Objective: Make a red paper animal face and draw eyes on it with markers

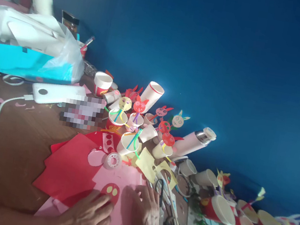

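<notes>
Bare left arm point(3, 215) from eight o'clock, left grip point(88, 215) low at seven, bent fingers point(103, 209) toward two, right grip point(145, 213) at six, curled toward eleven.

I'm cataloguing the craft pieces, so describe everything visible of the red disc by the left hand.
The red disc looks like flat cut paper with a rounded edge. Two pale yellow ovals, side by side on it, resemble eyes. It lies face up on the pink sheet, between the two hands. The left hand covers its lower left part and seems to touch it, so its full outline is hidden.
</notes>
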`<state>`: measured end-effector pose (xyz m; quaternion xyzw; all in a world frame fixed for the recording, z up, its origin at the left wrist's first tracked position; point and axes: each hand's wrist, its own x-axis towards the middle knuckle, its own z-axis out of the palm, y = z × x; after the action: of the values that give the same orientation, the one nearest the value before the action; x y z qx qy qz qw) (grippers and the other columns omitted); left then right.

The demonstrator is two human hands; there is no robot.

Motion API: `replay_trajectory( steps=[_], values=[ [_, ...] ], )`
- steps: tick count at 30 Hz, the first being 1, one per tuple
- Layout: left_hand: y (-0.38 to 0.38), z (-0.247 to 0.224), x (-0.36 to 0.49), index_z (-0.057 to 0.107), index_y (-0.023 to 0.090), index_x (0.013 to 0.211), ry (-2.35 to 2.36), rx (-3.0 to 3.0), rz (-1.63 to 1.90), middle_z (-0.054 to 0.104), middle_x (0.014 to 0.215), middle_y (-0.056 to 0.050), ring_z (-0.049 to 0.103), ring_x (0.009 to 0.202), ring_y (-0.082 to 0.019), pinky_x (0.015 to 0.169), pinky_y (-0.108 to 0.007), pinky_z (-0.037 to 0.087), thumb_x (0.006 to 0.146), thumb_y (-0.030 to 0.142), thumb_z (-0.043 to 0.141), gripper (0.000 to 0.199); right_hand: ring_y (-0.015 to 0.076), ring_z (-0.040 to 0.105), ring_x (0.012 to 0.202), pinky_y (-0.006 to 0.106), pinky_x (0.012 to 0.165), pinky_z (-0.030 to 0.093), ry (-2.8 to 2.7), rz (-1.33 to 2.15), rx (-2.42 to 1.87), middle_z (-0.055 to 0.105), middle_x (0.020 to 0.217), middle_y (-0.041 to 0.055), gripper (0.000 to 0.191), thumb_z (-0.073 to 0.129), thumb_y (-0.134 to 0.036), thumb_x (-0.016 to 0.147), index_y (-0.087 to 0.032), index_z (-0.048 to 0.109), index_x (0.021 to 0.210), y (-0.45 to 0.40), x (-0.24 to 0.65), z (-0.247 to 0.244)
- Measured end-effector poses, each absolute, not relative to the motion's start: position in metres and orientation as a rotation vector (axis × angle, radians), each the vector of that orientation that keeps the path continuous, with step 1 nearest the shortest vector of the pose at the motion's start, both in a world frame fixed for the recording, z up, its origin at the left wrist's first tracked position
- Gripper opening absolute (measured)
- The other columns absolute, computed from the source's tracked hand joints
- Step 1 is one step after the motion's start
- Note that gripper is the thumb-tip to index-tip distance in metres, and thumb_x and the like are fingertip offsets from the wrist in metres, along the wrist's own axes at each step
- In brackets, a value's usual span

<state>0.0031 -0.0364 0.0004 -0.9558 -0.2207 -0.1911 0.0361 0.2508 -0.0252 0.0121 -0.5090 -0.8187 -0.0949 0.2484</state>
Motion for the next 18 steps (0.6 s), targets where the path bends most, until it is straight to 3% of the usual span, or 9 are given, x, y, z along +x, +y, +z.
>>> replay_trajectory(
  steps=[3,5,11,14,18],
  values=[
    [-0.036,-0.012,0.004,0.056,0.005,0.139,-0.687,-3.006,-0.480,0.054,0.147,-0.023,0.044,0.140,-0.038,0.113,-0.045,0.039,0.082,0.024,0.065,0.061,0.0174,0.054,0.074,0.031,0.075,0.032,-2.166,-0.228,-1.369,0.065,0.082,-0.0008,0.032,0.047,0.000,0.088,-0.026,0.066,0.083,-0.025,0.254,0.012],
    [-0.035,-0.018,0.006,0.057,0.006,0.137,-0.725,-3.071,-0.425,0.052,0.148,-0.023,0.043,0.140,-0.039,0.115,-0.047,0.037,0.081,0.026,0.068,0.061,0.0168,0.052,0.073,0.031,0.074,0.032,-2.100,-0.196,-1.356,0.063,0.079,-0.0008,0.029,0.047,-0.002,0.089,-0.023,0.061,0.075,-0.027,0.259,0.011],
    [-0.032,-0.004,0.006,0.057,0.006,0.139,-0.705,-3.227,-0.305,0.045,0.153,-0.023,0.048,0.138,-0.041,0.111,-0.047,0.042,0.078,0.024,0.073,0.065,0.0172,0.056,0.078,0.032,0.077,0.035,-2.082,-0.133,-1.353,0.066,0.085,0.0000,0.028,0.043,0.000,0.087,-0.022,0.060,0.089,-0.031,0.258,0.010],
    [-0.031,0.019,0.002,0.056,0.008,0.142,-0.757,-3.252,-0.217,0.049,0.151,-0.020,0.051,0.137,-0.036,0.111,-0.042,0.044,0.086,0.015,0.064,0.057,0.0182,0.058,0.079,0.033,0.078,0.035,-2.116,-0.108,-1.348,0.066,0.087,0.0012,0.028,0.046,-0.002,0.086,-0.022,0.063,0.097,-0.032,0.251,0.011],
    [-0.027,0.041,0.003,0.054,0.006,0.143,-0.749,-3.268,-0.091,0.051,0.149,-0.020,0.053,0.136,-0.034,0.107,-0.041,0.049,0.092,0.018,0.058,0.053,0.0184,0.054,0.072,0.035,0.075,0.033,-2.144,-0.076,-1.289,0.063,0.082,0.0017,0.028,0.048,-0.010,0.085,-0.025,0.068,0.097,-0.033,0.239,0.008]
  ],
)
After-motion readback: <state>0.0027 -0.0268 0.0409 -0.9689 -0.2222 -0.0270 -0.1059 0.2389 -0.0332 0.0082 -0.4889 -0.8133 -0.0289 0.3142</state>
